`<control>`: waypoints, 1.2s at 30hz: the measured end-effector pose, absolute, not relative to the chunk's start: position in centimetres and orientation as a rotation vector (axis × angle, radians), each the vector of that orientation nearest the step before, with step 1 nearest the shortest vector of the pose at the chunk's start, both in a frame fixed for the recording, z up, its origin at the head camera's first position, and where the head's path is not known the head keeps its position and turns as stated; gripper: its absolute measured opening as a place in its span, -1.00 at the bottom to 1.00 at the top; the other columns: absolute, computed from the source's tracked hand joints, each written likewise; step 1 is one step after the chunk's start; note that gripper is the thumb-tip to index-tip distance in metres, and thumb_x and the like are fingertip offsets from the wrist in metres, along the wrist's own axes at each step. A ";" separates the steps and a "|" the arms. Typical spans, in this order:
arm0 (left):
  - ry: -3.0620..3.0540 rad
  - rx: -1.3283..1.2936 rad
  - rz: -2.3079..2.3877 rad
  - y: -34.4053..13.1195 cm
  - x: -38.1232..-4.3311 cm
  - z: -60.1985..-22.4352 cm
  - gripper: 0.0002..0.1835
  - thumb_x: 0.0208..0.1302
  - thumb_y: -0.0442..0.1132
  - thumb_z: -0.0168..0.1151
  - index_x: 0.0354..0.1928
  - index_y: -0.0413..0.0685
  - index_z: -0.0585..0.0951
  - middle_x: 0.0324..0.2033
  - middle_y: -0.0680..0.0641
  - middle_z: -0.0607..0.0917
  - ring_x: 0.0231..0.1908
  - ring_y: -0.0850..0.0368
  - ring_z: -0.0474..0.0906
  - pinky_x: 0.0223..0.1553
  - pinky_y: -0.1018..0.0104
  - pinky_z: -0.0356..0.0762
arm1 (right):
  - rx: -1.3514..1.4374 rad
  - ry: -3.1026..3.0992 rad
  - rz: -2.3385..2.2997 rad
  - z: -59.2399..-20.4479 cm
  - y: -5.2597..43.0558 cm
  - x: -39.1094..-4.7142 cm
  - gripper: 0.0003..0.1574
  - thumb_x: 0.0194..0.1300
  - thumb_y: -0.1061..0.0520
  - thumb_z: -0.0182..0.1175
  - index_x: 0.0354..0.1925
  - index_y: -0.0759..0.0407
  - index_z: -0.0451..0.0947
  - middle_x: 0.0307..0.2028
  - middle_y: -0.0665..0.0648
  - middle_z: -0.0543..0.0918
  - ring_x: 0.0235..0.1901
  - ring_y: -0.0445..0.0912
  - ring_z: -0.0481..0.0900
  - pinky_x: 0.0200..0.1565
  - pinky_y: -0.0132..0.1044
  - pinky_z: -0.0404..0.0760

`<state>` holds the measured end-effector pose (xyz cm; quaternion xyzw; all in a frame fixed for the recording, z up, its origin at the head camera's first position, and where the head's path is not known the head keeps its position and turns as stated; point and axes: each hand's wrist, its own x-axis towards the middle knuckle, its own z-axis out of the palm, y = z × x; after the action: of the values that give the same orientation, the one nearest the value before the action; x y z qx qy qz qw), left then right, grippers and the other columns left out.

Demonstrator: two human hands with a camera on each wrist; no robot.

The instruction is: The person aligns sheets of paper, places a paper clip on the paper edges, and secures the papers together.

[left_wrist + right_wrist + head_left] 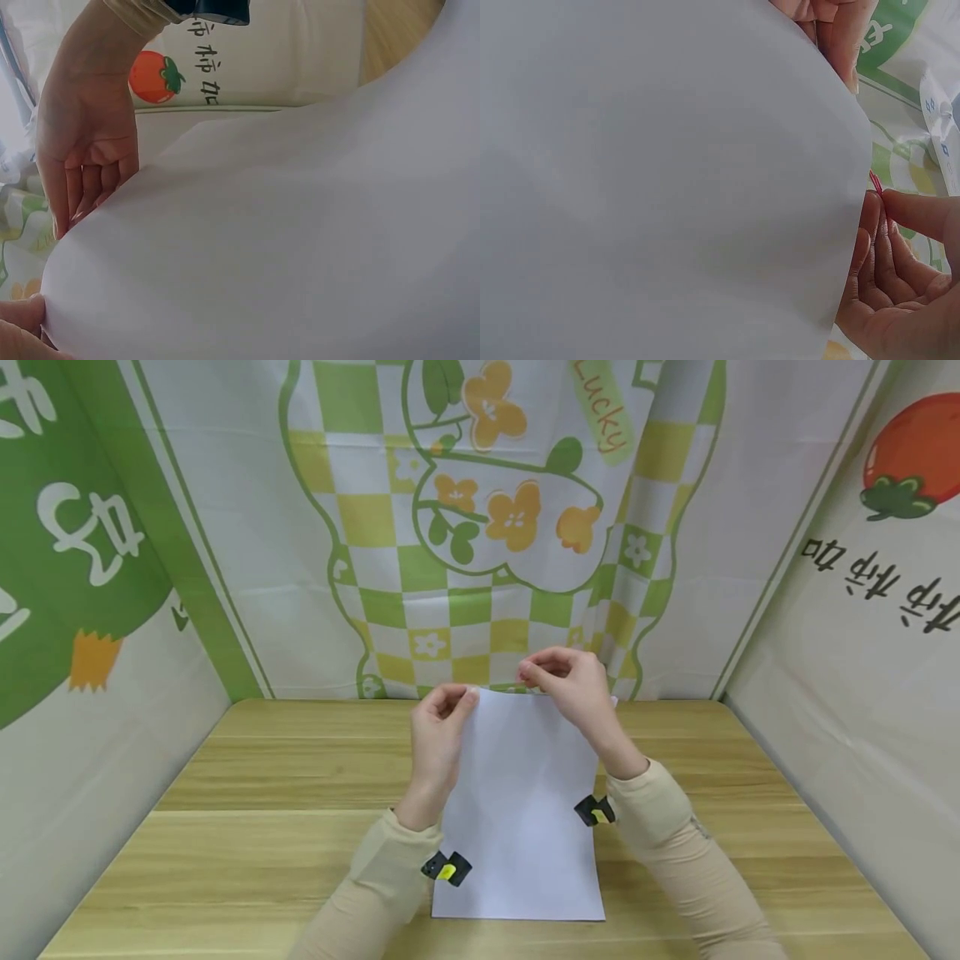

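Observation:
A white sheet of paper [525, 827] stands tilted up from the table, its bottom edge near me. My left hand [435, 739] pinches the paper's upper left corner between thumb and fingers. At the top edge, towards the right, is my right hand [581, 693], pinching a small red paper clip [877, 181] between thumb and index finger. The clip sticks out just beside the paper's edge; whether it touches the sheet I cannot tell. In the left wrist view the sheet bows and covers part of the right hand's fingers.
Beneath the paper lies a wood-grain table [300, 843]. A patterned curtain [375, 560] hangs behind its far edge, and printed cloth walls [847, 677] close off both sides. A small black and yellow device [447, 868] sits at each wrist.

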<state>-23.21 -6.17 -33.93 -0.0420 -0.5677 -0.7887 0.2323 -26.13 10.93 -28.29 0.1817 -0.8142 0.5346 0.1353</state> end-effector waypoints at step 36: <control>-1.547 -0.157 -2.193 -6.2 -23.0 -34.1 -0.77 0.14 -0.40 0.32 -0.26 -0.50 0.58 -0.50 0.11 0.62 -0.44 0.29 0.49 -0.37 0.51 0.43 | 0.555 -2.378 1.532 -28.8 10.2 -25.9 -0.78 0.18 0.01 0.33 -0.30 0.13 0.69 -0.40 0.11 0.75 -0.39 -0.15 0.70 -0.30 -0.31 0.59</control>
<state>-23.02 -6.17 -34.11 -0.0571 -0.5606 -0.7950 0.2246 -25.85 10.21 -28.77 0.1908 -0.8180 0.5271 0.1291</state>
